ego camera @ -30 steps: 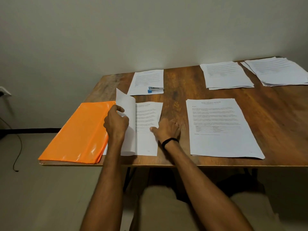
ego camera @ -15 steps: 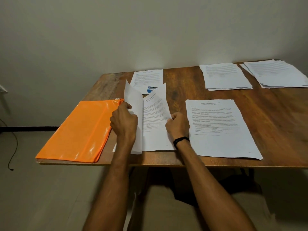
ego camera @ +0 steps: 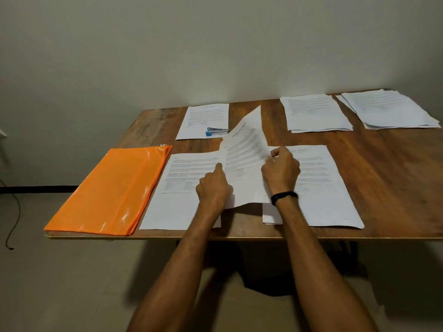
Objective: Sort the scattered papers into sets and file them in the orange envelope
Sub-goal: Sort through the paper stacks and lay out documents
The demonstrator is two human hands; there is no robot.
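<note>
1. The right hand (ego camera: pixel 280 173) clamps the right edge of the lifted sheet (ego camera: pixel 244 152), fingers curled round it, so the page stands tilted above the table (ego camera: pixel 395 178) instead of dragging across it
2. The left hand (ego camera: pixel 213 190) lays a straight forefinger (ego camera: pixel 218 167) on the flat sheet (ego camera: pixel 182 188) below; its other fingers are tucked in and grip nothing that shows. This pressure probably keeps the lower page from sliding off with the raised one
3. The near right pile (ego camera: pixel 328 188) lies partly under the right wrist, just beside the lifted sheet, and looks the likely place for it to go
4. The orange envelope (ego camera: pixel 107 190) lies flat at the near left corner, just beside the flat sheet and clear of both hands; it seems parked within reach until the sets are made, so filing is not yet begun
5. At the far edge a blue stapler (ego camera: pixel 217 132) rests on a single far sheet (ego camera: pixel 203 116), perhaps ready for binding
6. Two far piles, (ego camera: pixel 314 113) and (ego camera: pixel 388 109), sit apart at the far right, presumably so the sets do not mix
</note>
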